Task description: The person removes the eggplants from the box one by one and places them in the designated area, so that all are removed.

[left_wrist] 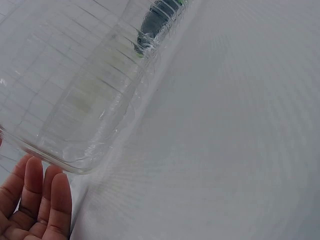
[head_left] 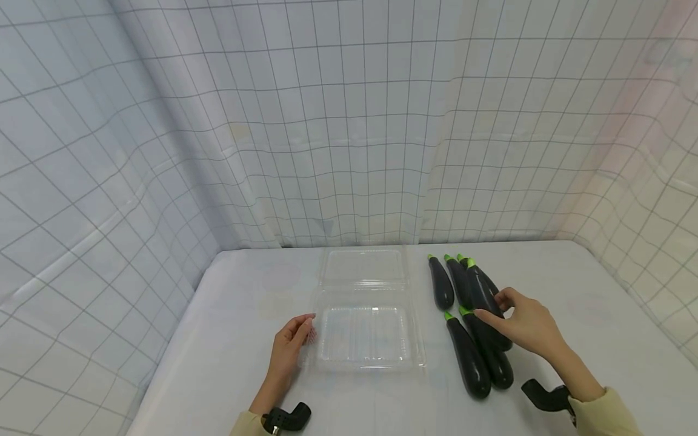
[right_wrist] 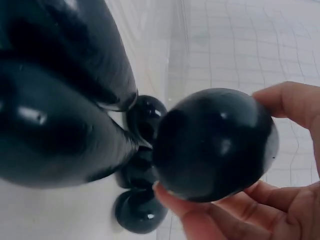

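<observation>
A clear plastic clamshell container (head_left: 362,336) lies open on the table, its lid (head_left: 364,266) folded back toward the wall. My left hand (head_left: 291,342) pinches the container's left edge; in the left wrist view its fingers (left_wrist: 33,175) reach under the clear rim. On the right, my right hand (head_left: 525,324) holds a dark eggplant (head_left: 482,297), thumb on one side and fingers on the other. The right wrist view shows this eggplant's round end (right_wrist: 215,145) raised apart from the tabletop. Several other eggplants with green stems lie around it, including a front one (head_left: 469,360).
The white-covered table (head_left: 245,284) extends beyond both hands. A grid-patterned curtain (head_left: 349,133) rises behind it and along both sides. One eggplant (head_left: 442,283) lies close to the container's right side. Black wrist mounts (head_left: 547,396) sit at both sleeves.
</observation>
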Demonstrator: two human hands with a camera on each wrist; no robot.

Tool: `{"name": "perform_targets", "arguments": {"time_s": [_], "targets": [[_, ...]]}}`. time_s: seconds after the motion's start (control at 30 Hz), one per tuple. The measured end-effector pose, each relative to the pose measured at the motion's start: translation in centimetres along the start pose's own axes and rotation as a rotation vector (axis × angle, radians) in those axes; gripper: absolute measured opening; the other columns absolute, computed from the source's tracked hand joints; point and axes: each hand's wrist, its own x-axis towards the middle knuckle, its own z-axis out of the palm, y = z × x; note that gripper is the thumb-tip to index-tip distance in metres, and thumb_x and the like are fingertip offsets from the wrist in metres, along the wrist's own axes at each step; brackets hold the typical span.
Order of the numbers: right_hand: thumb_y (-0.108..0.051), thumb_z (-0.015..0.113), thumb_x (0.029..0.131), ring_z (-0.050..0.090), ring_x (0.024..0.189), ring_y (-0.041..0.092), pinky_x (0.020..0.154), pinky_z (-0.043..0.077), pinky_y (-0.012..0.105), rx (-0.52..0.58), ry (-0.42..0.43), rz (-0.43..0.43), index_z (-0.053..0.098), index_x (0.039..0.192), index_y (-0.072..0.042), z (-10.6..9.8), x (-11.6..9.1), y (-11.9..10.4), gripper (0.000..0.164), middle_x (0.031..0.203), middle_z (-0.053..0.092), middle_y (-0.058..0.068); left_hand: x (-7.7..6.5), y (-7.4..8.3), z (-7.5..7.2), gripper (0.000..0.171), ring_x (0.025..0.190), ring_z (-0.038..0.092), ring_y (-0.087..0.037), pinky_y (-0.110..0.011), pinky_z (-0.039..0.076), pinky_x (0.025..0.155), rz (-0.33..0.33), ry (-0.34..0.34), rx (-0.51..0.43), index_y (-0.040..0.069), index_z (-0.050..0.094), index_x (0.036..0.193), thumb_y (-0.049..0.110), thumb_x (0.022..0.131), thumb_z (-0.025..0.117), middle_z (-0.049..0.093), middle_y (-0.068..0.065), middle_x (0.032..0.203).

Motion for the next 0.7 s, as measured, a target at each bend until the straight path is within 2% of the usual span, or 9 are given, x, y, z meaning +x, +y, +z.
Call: {"name": "perform_targets", "arguments": {"time_s": [0.17,0.37,0.7], "targets": [[-0.055,0.064,0.084,0.051,0.062,0.015,0.052,0.04,0.033,-0.06,-0.103,0.052,0.058,0.103,0.001,-0.7,-0.6,1.0,0.06,0.085,0.061,0.005,0.0,-0.1,0.0,0.035,0.084,0.053,-0.011,-0.024,0.044,0.075,0.008,0.011,0.0,-0.003,0.061,0.118,0.024,0.097,0.058,0.062,-0.012,0.096],[-0.056,0.063,0.084,0.046,0.056,0.017,0.049,0.037,0.033,-0.099,-0.182,0.098,0.055,0.097,0.0,-0.9,-1.4,2.0,0.058,0.073,0.052,0.001,0.0,-0.3,0.1,0.036,0.084,0.053,-0.012,-0.024,0.044,0.075,0.021,0.025,0.009,-0.002,0.062,0.117,0.027,0.096,0.059,0.062,-0.011,0.095],[-0.058,0.064,0.082,0.051,0.058,0.016,0.049,0.04,0.034,-0.109,-0.239,0.11,0.057,0.097,-0.003,-0.8,-1.9,3.1,0.057,0.079,0.059,0.002,0.3,-0.2,0.0,0.032,0.085,0.053,-0.011,-0.024,0.044,0.076,-0.015,0.003,-0.009,-0.004,0.061,0.119,0.02,0.097,0.057,0.061,-0.016,0.101]]}}
